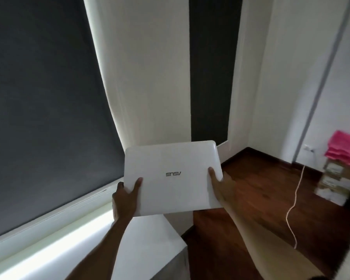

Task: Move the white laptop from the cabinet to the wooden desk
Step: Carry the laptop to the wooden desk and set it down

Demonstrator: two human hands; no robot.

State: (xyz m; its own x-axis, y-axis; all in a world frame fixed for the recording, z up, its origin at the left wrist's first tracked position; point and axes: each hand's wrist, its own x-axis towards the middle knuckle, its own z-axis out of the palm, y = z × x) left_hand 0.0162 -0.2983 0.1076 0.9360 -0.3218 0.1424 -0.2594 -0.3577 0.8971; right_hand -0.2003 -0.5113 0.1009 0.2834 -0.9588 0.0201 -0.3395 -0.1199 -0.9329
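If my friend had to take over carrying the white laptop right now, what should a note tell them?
Left hand: gripping the left edge of the closed white glossy laptop, thumb on the lid.
Right hand: gripping the right edge, thumb on top.
Laptop: held in the air, level with a slight tilt, above a white cabinet top and dark wooden floor.
Done: laptop picked up.
Left: carry it to the wooden desk, which is not in view, and set it down. Mind the white cable on the floor.

Your head camera is looking forward and down from close behind your outstretched arms, facing a room corner, taking in the dark window blind (45,102) at left and wooden floor (261,188) at right.
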